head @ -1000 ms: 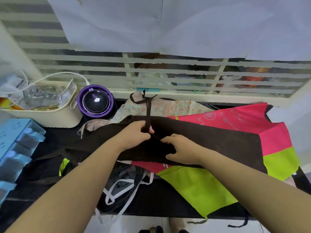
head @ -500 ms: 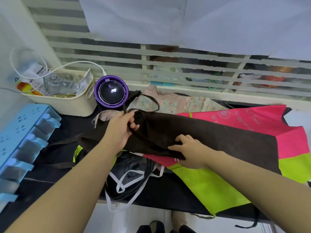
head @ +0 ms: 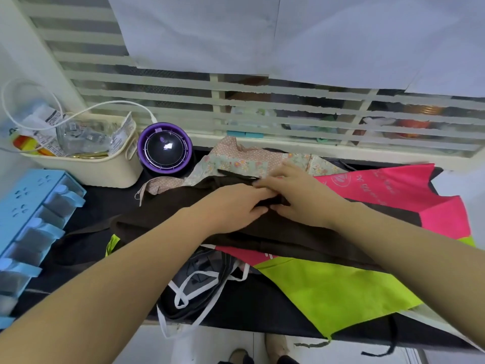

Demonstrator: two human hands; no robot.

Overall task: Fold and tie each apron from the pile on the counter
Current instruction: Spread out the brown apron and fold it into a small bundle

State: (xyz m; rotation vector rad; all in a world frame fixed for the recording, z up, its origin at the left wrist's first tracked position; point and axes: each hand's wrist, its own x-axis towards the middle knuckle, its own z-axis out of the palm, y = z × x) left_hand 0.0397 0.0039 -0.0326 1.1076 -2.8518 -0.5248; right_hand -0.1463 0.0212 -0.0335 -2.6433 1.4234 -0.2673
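- Head camera, looking down at a black stone-like counter (head: 86, 203) set against a wall. Behind it is a slatted window (head: 183, 82), with white paper sheets (head: 199, 30) covering its upper part.
- The dark brown fabric apron (head: 162, 206) lies in a long band across the middle of the counter, on top of the pile.
- Under it are a pink and lime-green apron (head: 328, 287) to the right, a floral patchwork apron (head: 236, 161) behind, and a black apron with white straps (head: 194, 282) at the front.
- The left hand (head: 233, 206) has its fingers curled down onto the brown apron, clenching a fold.
- The right hand (head: 299, 195) touches the left and pinches a thin dark strap (head: 236, 175) between thumb and fingers.
- At the far left, a cream plastic basket (head: 86, 172) holds crinkled packets, a glass jar and a white cable.
- A purple round domed device (head: 164, 148) stands just beside the basket.
- A light-blue plastic drawer organiser (head: 29, 214) sits at the left edge.
- At the near edge, the white straps and the lime-green corner hang over the front, with pale floor tiles below.
- Bare counter shows between the organiser and the brown apron.
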